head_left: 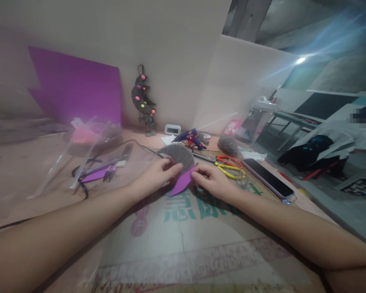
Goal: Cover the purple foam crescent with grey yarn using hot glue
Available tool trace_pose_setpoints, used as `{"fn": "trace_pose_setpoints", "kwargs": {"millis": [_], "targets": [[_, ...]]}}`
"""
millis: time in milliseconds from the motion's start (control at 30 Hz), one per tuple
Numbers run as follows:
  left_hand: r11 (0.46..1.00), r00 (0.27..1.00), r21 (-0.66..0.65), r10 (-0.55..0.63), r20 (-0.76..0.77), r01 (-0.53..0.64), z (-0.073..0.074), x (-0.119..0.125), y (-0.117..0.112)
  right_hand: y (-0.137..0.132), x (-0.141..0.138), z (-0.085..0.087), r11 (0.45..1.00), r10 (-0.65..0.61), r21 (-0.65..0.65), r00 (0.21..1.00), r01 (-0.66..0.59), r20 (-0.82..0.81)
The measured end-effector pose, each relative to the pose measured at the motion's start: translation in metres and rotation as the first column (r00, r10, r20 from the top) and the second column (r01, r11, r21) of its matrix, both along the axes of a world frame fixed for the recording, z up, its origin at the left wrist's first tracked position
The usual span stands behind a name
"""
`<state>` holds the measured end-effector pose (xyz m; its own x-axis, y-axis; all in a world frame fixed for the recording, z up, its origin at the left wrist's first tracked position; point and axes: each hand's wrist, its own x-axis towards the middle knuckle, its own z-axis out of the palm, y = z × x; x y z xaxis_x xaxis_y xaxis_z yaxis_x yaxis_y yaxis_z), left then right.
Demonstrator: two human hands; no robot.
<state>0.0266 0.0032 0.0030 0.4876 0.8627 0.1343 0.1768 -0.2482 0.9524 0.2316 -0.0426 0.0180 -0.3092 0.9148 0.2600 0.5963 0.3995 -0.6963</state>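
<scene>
A grey, yarn-wrapped rounded piece (180,155) is between my hands above the printed board. Joined to or lying against its lower edge is a purple pointed paper piece (182,183). My left hand (161,173) grips the grey piece at its left side, thumb on top. At the other side my right hand (210,179) pinches the upper right corner of the purple piece between thumb and fingers. Whether the two pieces are fixed together cannot be made out.
Behind my hands lie a blue glue gun (189,138), scissors with orange handles (228,159), yellow-handled pliers (232,169) and a grey yarn ball (227,145). A phone (268,177) rests at the right. A moon ornament (142,97) and purple sheet (88,89) are against the wall.
</scene>
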Motion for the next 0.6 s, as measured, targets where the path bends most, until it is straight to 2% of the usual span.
{"fn": "trace_pose_setpoints", "kwargs": {"millis": [133, 400, 467, 600], "targets": [[0.994, 0.990, -0.106, 0.036, 0.139, -0.021, -0.0012, 0.0008, 0.0030, -0.0006, -0.0008, 0.0021, 1.000, 0.029, -0.005, 0.999, -0.029, -0.019], [0.987, 0.954, -0.149, -0.019, 0.298, 0.066, -0.0091, 0.0021, 0.0045, 0.0015, 0.0010, -0.0006, 1.000, -0.018, -0.003, 0.997, 0.017, -0.073], [0.990, 0.956, -0.131, -0.017, 0.294, 0.058, -0.0095, 0.0019, 0.0055, 0.0026, 0.0021, -0.0022, 1.000, -0.016, 0.016, 0.996, 0.018, -0.093], [0.996, 0.982, -0.084, 0.034, 0.184, -0.019, -0.0059, 0.0005, 0.0057, 0.0041, 0.0034, -0.0032, 1.000, -0.010, 0.022, 0.996, 0.012, -0.087]]}}
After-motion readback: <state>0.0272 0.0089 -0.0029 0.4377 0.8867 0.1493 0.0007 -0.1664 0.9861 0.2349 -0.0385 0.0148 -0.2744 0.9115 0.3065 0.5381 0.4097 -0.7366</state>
